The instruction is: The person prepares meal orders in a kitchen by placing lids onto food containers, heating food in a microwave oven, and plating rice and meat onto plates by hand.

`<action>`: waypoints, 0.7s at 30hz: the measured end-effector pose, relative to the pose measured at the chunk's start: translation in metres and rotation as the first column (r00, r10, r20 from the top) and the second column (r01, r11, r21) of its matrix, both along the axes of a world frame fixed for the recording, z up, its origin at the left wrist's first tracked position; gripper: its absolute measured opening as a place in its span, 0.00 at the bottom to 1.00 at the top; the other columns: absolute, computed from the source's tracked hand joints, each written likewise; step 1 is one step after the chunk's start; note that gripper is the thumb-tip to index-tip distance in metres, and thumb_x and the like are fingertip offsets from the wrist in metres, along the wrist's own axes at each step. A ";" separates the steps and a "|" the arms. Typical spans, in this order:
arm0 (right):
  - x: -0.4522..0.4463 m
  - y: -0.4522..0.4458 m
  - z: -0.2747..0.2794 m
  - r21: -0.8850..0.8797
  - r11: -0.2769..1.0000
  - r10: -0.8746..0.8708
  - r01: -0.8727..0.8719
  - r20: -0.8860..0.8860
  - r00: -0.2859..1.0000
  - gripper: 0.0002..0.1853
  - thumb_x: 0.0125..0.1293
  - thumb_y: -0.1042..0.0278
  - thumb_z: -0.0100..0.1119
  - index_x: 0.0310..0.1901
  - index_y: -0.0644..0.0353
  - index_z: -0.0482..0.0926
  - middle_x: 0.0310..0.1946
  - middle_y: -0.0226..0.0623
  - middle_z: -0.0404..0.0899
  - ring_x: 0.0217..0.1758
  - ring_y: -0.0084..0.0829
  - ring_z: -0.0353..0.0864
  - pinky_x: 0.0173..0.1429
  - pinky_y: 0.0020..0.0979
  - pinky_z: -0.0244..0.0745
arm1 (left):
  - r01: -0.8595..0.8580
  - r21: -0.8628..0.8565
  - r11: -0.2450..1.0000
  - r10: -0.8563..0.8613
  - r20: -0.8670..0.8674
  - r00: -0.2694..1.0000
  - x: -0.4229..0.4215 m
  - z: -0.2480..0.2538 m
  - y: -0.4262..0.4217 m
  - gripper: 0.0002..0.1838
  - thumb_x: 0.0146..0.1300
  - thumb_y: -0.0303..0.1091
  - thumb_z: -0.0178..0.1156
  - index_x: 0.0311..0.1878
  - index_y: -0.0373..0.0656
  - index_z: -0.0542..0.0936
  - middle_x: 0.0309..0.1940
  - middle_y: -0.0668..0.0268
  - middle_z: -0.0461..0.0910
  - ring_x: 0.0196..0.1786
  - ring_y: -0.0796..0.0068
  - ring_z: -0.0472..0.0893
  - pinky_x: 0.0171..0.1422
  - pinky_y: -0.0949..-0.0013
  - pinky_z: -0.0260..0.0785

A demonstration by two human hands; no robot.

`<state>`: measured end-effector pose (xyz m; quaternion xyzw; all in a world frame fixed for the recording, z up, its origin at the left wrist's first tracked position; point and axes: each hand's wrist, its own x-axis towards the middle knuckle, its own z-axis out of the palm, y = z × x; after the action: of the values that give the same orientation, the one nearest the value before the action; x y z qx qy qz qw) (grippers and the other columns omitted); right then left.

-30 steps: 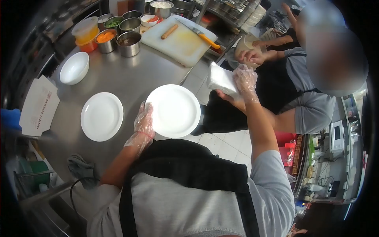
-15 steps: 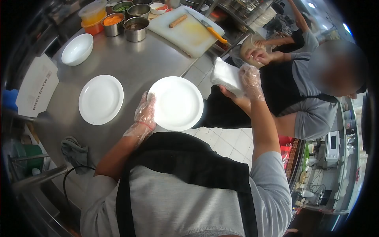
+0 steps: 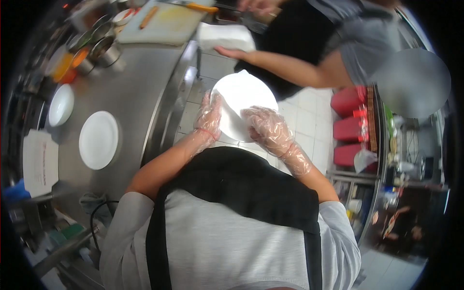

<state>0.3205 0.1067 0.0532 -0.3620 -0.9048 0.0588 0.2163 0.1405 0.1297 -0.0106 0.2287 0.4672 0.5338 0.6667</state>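
My gloved left hand [image 3: 209, 116] is closed on the left edge of a round white plate [image 3: 229, 121], held in front of my apron above the floor. A white paper sheet, seemingly a napkin [image 3: 247, 93], lies over much of the plate, and one corner pokes past the far rim. My gloved right hand [image 3: 267, 126] presses bunched fingers onto this napkin at the plate's right side; its fingertips are partly hidden. Beyond the plate, a co-worker's hand supports a stack of white napkins [image 3: 226, 36] from underneath.
On the steel counter [image 3: 133, 92] to the left are a second white plate [image 3: 98, 140], a white bowl [image 3: 61, 105], metal containers [image 3: 105, 51] and a cutting board [image 3: 162, 24] with a knife. A co-worker stands ahead on the right; red bins [image 3: 349, 128] are behind.
My right hand has come from the co-worker's napkin stack to the plate, bringing a white sheet. The view has turned right, and my left hand still holds the plate.
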 end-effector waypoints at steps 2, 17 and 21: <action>0.036 -0.025 -0.007 0.027 0.996 -0.086 0.086 -0.019 0.996 0.21 0.47 0.76 0.64 0.47 0.61 0.76 0.45 0.42 0.81 0.51 0.48 0.80 0.57 0.44 0.73 | 0.047 0.014 0.999 -0.046 -0.004 0.999 0.040 0.003 -0.002 0.33 0.72 0.49 0.49 0.73 0.45 0.53 0.63 0.59 0.67 0.64 0.69 0.66 0.68 0.66 0.58; 0.324 -0.171 -0.008 -0.124 0.527 -0.849 0.841 -0.131 0.512 0.14 0.52 0.59 0.68 0.41 0.52 0.84 0.62 0.61 0.65 0.66 0.56 0.66 0.66 0.44 0.65 | 0.427 -0.096 0.899 -0.394 0.247 0.885 0.358 -0.024 -0.061 0.18 0.73 0.40 0.49 0.61 0.43 0.67 0.55 0.61 0.72 0.57 0.66 0.74 0.60 0.60 0.71; 0.381 -0.167 -0.027 -0.276 0.347 -0.936 0.896 -0.155 0.315 0.19 0.49 0.54 0.72 0.42 0.51 0.85 0.62 0.61 0.64 0.65 0.57 0.66 0.67 0.45 0.64 | 0.536 -0.173 0.826 -0.542 0.019 0.840 0.416 -0.003 -0.056 0.30 0.69 0.46 0.55 0.69 0.47 0.57 0.64 0.57 0.66 0.63 0.63 0.69 0.62 0.55 0.69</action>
<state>0.7012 -0.0607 0.0260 -0.8121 -0.4904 0.0401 0.3138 0.5566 0.0738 -0.0133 0.3012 0.4383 0.2782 0.7999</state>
